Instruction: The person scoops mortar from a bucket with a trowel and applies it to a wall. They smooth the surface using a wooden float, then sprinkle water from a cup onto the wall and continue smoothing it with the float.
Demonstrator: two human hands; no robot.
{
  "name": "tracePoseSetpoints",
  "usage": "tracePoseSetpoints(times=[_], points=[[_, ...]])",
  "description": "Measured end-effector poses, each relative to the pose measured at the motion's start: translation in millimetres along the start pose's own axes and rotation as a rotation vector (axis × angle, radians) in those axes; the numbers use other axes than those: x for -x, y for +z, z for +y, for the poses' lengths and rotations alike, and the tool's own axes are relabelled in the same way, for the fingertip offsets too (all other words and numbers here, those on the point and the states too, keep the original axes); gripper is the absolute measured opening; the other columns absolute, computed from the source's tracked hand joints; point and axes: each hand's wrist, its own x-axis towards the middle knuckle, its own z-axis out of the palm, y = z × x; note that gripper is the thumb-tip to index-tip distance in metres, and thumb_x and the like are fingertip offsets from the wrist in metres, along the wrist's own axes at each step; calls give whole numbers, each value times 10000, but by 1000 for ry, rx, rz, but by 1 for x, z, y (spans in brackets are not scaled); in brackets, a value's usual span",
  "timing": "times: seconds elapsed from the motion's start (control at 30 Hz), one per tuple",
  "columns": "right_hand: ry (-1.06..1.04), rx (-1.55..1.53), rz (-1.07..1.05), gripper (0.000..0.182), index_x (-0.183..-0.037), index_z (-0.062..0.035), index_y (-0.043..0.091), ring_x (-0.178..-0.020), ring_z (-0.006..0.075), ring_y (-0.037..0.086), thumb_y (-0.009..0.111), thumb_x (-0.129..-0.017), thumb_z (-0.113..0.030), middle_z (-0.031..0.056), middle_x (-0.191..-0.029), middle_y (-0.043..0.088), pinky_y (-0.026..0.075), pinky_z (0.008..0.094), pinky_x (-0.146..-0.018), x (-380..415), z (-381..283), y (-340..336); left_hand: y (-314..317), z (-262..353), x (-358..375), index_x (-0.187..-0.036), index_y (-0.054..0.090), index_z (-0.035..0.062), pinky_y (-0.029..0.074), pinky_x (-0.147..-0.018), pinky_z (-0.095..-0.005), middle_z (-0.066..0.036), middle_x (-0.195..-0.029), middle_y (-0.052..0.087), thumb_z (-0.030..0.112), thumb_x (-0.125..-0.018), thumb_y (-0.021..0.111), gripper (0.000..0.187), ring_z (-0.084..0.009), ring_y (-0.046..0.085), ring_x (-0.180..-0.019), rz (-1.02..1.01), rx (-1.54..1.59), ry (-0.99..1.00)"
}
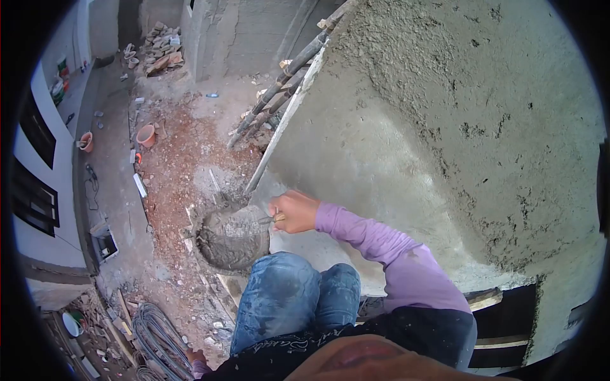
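Observation:
My right hand [295,211], in a lilac sleeve, is closed round the handle of a trowel [265,220]. The trowel's blade reaches left over a round pan of wet grey mortar [232,244] and is hard to tell from the mix. Beside the hand rises a slab of plastered surface [375,165], smooth near me and coated with rough mortar [483,127] farther right. At the bottom edge my left hand [194,357] shows only in part, low beside my knee; its fingers are too small and dark to read.
Bamboo-like poles [279,82] lean along the slab's far edge. Far below lie rubble-strewn ground [184,127], an orange bucket [146,135] and a pile of broken bricks [164,47]. Coiled cable or hose [159,336] lies lower left. A dark opening [505,324] is at lower right.

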Motion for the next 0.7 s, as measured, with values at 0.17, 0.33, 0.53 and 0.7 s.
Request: tracePoseSetpoints(times=[0.17, 0.33, 0.53, 0.7], points=[[-71, 189, 141, 263, -944, -17, 664, -793, 384, 657, 769, -786, -199, 161, -851, 662, 511, 435, -702, 45, -37, -114, -15, 14, -41, -1282, 494, 36, 481, -425, -403, -118, -722, 619, 35, -810, 634, 493, -227, 572, -528, 11, 185, -25], [-33, 104, 282, 282, -952, -13, 667, -798, 378, 648, 772, -795, -223, 156, -844, 650, 505, 427, -703, 51, -34, -87, -5, 77, -53, -1241, 573, 27, 524, -609, -359, -114, -943, 656, 140, -888, 648, 378, -203, 615, -698, 166, 212, 376], [53, 2, 72, 275, -946, -10, 671, -864, 380, 650, 734, -806, -238, 180, -923, 652, 520, 452, -766, 15, 40, 63, -5, 277, 124, -1206, 594, -10, 485, -876, -361, -135, -1102, 641, 176, -910, 707, 367, -243, 611, -987, 343, 330, 924], [119, 157, 29, 262, -916, -2, 678, -901, 390, 663, 680, -812, -243, 205, -952, 652, 546, 467, -811, -7, 61, 148, 36, 384, 216, -1401, 439, 46, 313, -1101, -469, -193, -1396, 416, 240, -743, 864, 806, -368, 382, -1321, 339, 164, 1362]])
